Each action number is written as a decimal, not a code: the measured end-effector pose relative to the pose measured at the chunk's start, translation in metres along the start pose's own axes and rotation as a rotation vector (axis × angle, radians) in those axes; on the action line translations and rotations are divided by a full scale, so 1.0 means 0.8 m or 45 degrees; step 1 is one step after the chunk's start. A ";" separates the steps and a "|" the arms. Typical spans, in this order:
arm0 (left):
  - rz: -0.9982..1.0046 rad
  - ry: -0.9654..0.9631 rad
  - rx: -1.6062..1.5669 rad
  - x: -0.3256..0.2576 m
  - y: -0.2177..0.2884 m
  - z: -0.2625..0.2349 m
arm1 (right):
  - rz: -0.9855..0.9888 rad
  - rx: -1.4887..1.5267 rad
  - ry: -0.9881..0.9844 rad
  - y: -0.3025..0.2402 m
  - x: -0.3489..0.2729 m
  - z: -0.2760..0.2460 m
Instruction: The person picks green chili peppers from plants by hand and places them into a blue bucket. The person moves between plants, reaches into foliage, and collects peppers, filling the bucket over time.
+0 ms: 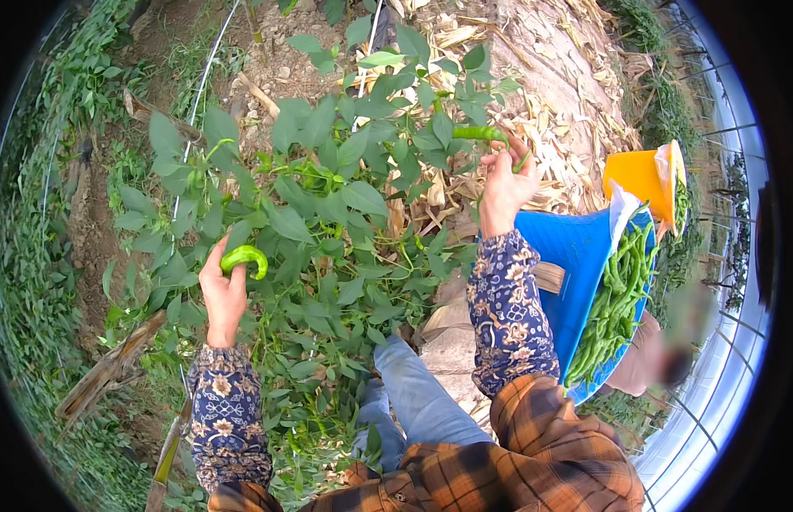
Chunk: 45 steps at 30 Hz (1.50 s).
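Observation:
A curled light-green chili pepper (251,253) is in my left hand (223,294), its fingers closed round it at the left side of a leafy pepper plant (328,200). Up at the plant's right side, my right hand (501,192) pinches a long green chili pepper (477,133) near its end. Leaves hide the pepper's other end, so whether it still hangs on the stem I cannot tell. More small peppers show among the leaves between my hands.
To the right, a blue tub (554,230) lined with white holds many green peppers (614,294). Beyond it stands a yellow bucket (628,175), and another person (639,354) is partly visible. Wooden stakes (110,367) and a white string (194,119) border the plant; dry husks (554,111) cover the path.

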State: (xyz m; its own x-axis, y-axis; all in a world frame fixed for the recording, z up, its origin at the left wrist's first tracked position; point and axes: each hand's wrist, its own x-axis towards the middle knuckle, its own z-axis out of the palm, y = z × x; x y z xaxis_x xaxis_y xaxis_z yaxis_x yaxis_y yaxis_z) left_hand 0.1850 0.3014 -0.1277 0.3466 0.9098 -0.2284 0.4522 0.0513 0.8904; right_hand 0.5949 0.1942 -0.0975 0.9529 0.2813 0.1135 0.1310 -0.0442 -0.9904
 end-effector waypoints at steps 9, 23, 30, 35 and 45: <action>0.300 -0.507 -0.410 -0.034 0.236 0.005 | -0.005 -0.334 -0.926 -0.240 -0.113 0.000; -0.536 -0.738 -1.532 -0.461 0.284 -0.036 | 1.217 0.462 -1.195 -0.411 -0.364 -0.203; -0.697 -0.780 -1.351 -0.531 0.275 0.025 | 0.322 -0.199 -1.088 -0.385 -0.415 -0.276; -0.801 -0.653 -1.497 -0.525 0.288 0.042 | 0.281 -0.357 -1.028 -0.373 -0.412 -0.365; -0.685 -0.913 -1.386 -0.416 0.396 0.161 | 0.561 -0.379 -0.477 -0.334 -0.381 -0.504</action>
State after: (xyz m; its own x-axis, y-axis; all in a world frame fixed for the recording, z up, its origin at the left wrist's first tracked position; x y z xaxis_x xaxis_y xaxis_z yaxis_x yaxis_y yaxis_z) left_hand 0.3190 -0.0386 0.1799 0.8236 0.2901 -0.4874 -0.0771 0.9086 0.4105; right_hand 0.3801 -0.2663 0.1644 0.7819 0.4890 -0.3867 -0.1289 -0.4801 -0.8677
